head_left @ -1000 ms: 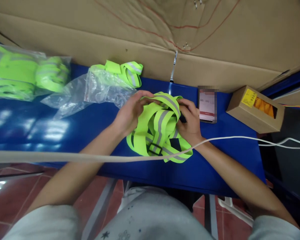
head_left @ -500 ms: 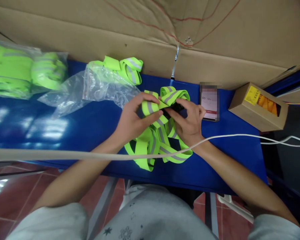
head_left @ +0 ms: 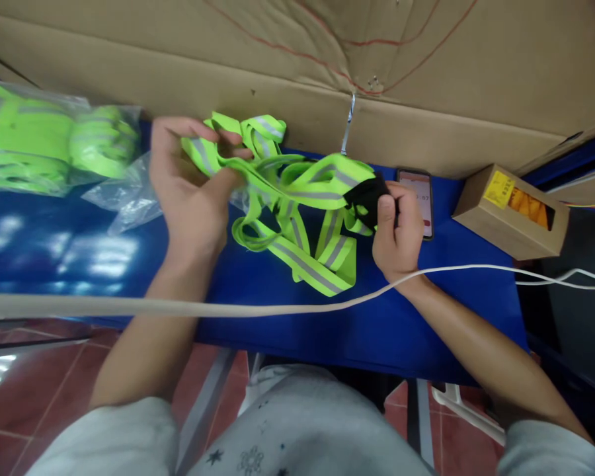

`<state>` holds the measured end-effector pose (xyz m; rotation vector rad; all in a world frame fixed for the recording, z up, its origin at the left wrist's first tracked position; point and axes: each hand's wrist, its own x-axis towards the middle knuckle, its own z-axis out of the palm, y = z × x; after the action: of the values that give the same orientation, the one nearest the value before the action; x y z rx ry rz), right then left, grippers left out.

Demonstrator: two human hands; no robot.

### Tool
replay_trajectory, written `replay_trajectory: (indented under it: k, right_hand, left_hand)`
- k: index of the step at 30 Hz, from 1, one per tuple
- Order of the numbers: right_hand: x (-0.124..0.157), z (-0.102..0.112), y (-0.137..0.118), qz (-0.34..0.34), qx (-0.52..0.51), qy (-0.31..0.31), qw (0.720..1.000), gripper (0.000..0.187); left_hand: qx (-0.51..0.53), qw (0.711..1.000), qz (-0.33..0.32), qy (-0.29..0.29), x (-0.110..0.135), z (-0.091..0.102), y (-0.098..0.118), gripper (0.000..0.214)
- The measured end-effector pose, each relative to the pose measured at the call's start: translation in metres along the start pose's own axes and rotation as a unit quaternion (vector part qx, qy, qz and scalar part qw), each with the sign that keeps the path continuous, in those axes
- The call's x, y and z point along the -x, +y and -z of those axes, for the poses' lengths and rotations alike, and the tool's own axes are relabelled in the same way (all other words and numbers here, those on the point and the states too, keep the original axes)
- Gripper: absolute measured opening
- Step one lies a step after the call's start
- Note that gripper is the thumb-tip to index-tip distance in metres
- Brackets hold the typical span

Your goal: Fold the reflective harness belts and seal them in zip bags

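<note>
A tangle of neon yellow-green reflective strap [head_left: 310, 261] with a grey stripe stretches between my two hands. My left hand [head_left: 191, 188] grips one part of it, thumb pressed toward the fingers, above the table's left-middle. On the other side, my right hand [head_left: 399, 228] pinches a black piece [head_left: 367, 198] attached to the strap; what this piece is exactly I cannot make out. Loose loops hang below and between the hands, over the blue table. Behind my left hand lies another bundle of the same strap [head_left: 264, 132], partly hidden.
Clear plastic bags with strap bundles [head_left: 30, 142] lie at the left on the blue table [head_left: 277, 334]. A phone [head_left: 426, 192] and a cardboard box [head_left: 506, 221] with orange contents are at the right. A white cable [head_left: 258, 308] crosses the view in front of my forearms.
My hands have moved apart: the left went left and up with strap in it, the right slightly right with the black piece. The strap is now drawn out between them.
</note>
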<state>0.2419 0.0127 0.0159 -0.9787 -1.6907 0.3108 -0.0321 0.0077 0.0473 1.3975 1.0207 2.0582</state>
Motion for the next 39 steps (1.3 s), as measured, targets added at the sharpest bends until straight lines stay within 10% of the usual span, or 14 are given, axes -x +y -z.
replay_trajectory:
  k: [7, 12, 15, 19, 24, 30, 39]
  right_hand:
    - [0.003, -0.007, 0.012, -0.106, -0.070, 0.000, 0.992, 0.038]
    - [0.007, -0.009, 0.001, 0.039, -0.076, -0.116, 0.990, 0.026]
    - [0.007, -0.006, 0.007, 0.076, -0.031, -0.141, 0.987, 0.030]
    - [0.000, 0.002, 0.018, 0.092, 0.103, -0.192, 0.972, 0.045]
    - [-0.024, 0.022, 0.025, -0.043, 0.388, -0.173, 0.904, 0.075]
    - [-0.031, 0.042, 0.040, -0.223, 0.436, -0.223, 0.843, 0.096]
    - [0.034, 0.100, 0.019, -0.164, 0.409, -0.193, 0.877, 0.067]
  left_hand:
    - [-0.190, 0.976, -0.103, -0.020, -0.009, 0.031, -0.015, 0.027]
    - [-0.317, 0.892, -0.095, -0.307, 0.028, -0.003, 0.003, 0.097]
    - [-0.416, 0.811, -0.089, -0.401, 0.046, -0.018, 0.005, 0.072]
    - [-0.517, 0.763, -0.074, -0.380, 0.048, -0.015, -0.003, 0.027]
    - [-0.564, 0.753, -0.067, -0.333, 0.043, -0.011, -0.002, 0.028]
    - [-0.593, 0.777, 0.017, -0.210, 0.033, -0.007, 0.013, 0.043]
    - [-0.580, 0.799, 0.016, -0.161, 0.033, -0.004, 0.010, 0.054]
